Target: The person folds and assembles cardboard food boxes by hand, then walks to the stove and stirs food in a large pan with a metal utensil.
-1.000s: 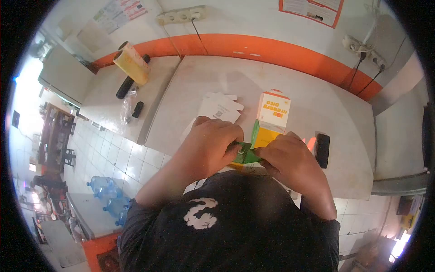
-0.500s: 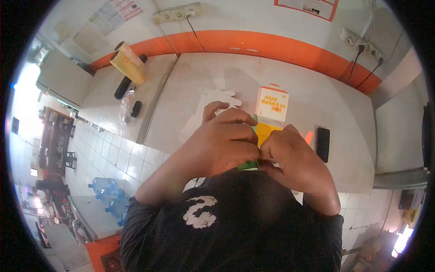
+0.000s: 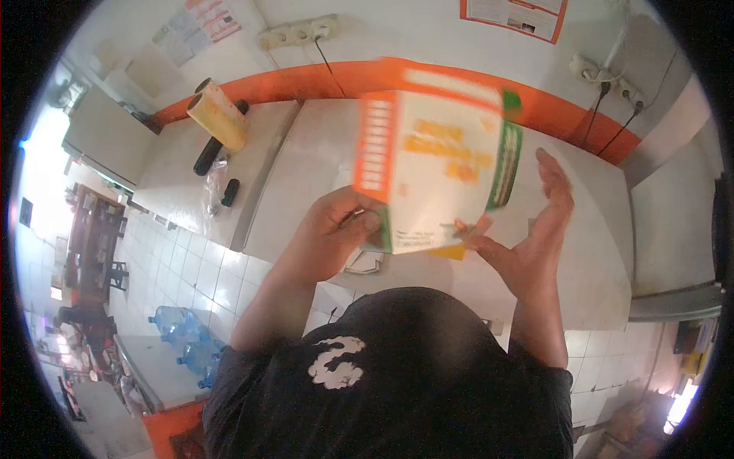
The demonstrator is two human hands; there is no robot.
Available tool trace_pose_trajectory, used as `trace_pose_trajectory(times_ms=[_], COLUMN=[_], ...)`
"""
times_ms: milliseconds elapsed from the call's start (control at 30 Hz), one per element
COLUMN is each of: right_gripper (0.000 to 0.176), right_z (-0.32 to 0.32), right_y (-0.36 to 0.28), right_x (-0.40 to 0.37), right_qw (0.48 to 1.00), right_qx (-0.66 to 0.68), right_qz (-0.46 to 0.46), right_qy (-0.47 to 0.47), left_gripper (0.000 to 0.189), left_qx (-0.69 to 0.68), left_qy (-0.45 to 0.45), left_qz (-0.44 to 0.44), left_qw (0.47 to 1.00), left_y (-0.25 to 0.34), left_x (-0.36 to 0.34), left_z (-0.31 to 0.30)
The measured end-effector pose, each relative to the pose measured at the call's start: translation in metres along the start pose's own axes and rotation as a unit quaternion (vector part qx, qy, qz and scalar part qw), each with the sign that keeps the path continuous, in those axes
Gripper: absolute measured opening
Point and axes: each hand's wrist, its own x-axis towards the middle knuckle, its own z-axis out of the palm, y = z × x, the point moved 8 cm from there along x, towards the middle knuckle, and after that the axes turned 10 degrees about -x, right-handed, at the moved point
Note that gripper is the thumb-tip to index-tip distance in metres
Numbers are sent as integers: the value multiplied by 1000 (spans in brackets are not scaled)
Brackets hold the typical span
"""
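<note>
Raised over the table is a printed cardboard box (image 3: 440, 164), white in front with orange and green sides, blurred by motion and with its flaps spread. My left hand (image 3: 332, 233) pinches its lower left corner, thumb on the near face. To the right of the box my right hand (image 3: 531, 237) is open, its fingers stretched upward and its thumb at the lower right edge of the cardboard. A yellow part (image 3: 449, 252) shows under the bottom edge. White cut cardboard (image 3: 365, 262) lies on the table beneath, largely covered by the box and my left hand.
On the side table at left stand film rolls (image 3: 216, 118), with a black tube (image 3: 208, 151) and a small black object (image 3: 230, 193) nearby. The pale worktop (image 3: 592, 229) meets the orange-banded wall. Blue water jugs (image 3: 183, 329) are at lower left.
The box has come up from the tabletop and opened out, turning its printed face toward me. My hands have moved apart, and my right hand has opened. The phone no longer shows.
</note>
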Motion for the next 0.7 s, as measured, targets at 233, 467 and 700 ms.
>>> trace_pose_trajectory(times_ms=[233,467,700], right_gripper=[99,61,38], right_z=[60,61,51], right_y=[1,-25,-33], right_x=[-44,-27,-28], right_qw=[813,859,887], right_qx=[507,236,209], right_qz=[151,54,58], right_qy=[-244,-451,-407], left_gripper=[53,46,31], left_qx=[-204,378,471], left_qy=[-64,95,-227], left_qz=[32,329,214], left_qw=[976,860,825], left_y=[-28,54,27], left_x=[-7,-17,2], left_z=[11,23,54])
